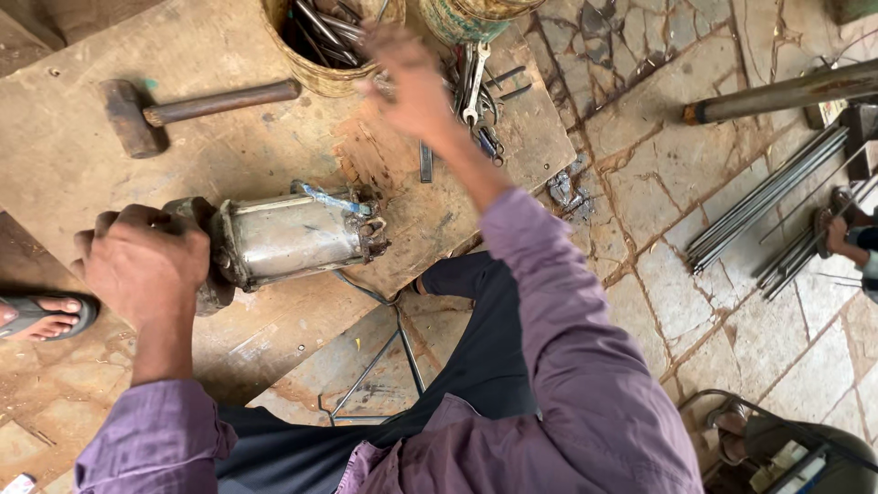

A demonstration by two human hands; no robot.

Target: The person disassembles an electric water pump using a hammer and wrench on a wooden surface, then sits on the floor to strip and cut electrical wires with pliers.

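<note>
We see a metal cylinder (288, 240), grimy and dull silver, lying on its side on a worn wooden board (82, 155), near the board's near edge and left of the scene's middle. The left hand (144, 261) is clenched over the cylinder's dark left end cap, knuckles up, pinning it to the board. At the cylinder's right end a cluster of rusty fittings sticks out, with a scrap of blue on top. The right hand (412, 82) reaches far across the board, blurred, fingers spread loosely above a heap of spanners (480, 91); we cannot tell whether it grips anything. Just left of that hand stands a rusty tin (320, 46) full of metal tools, and a second tin (471, 18) stands at the far edge to its right. A hammer (183, 108) with a wooden handle lies on the far left of the board, well apart from the cylinder. Under the board's near edge a thin wire frame (384, 366) rests on the stone floor (658, 201). To the right lie a bundle of steel rods (768, 197) and a thick pipe (786, 91). A sandalled foot (41, 316) shows at the left edge.
</note>
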